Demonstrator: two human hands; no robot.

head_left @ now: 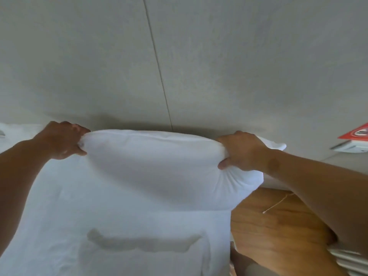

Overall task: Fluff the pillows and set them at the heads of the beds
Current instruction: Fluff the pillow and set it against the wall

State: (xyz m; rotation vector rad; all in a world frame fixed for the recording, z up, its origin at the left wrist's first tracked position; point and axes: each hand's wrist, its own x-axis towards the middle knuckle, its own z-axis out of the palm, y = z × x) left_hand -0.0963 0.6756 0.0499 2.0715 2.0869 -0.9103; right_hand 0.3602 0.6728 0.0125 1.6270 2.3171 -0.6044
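A plump white pillow (155, 164) lies across the head of the bed, its far edge close to the grey wall. My left hand (63, 140) is clenched on the pillow's left end, bunching the fabric. My right hand (241, 150) grips the right end, thumb underneath, and the cover wrinkles around it. The bed (99, 226) is covered in a white sheet with a faint yellowish stain near the bottom of the view. Both forearms reach in from the lower corners.
The grey panelled wall (219, 66) with a thin vertical seam stands right behind the pillow. A wooden floor (278, 220) with a thin cord lies to the right of the bed. A red-and-white sign (356, 134) sits on a small fixture at the far right. More white bedding (18, 130) shows at the left edge.
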